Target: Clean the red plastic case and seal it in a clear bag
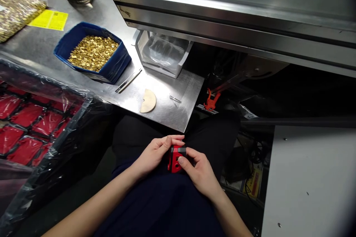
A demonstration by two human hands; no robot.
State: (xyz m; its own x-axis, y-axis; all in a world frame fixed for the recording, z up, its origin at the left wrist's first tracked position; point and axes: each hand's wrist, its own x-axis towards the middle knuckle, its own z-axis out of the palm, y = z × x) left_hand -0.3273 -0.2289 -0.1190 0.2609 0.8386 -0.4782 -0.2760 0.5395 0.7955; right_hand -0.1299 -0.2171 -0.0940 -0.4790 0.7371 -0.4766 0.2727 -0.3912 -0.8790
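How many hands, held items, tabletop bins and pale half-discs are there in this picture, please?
Left hand, right hand: 2
Held red-and-black item: 1
Blue bin, grey bin: 2
Pale half-disc: 1
Total: 6

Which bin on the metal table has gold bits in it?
The blue bin; the white bin, to its right, shows clear plastic instead.
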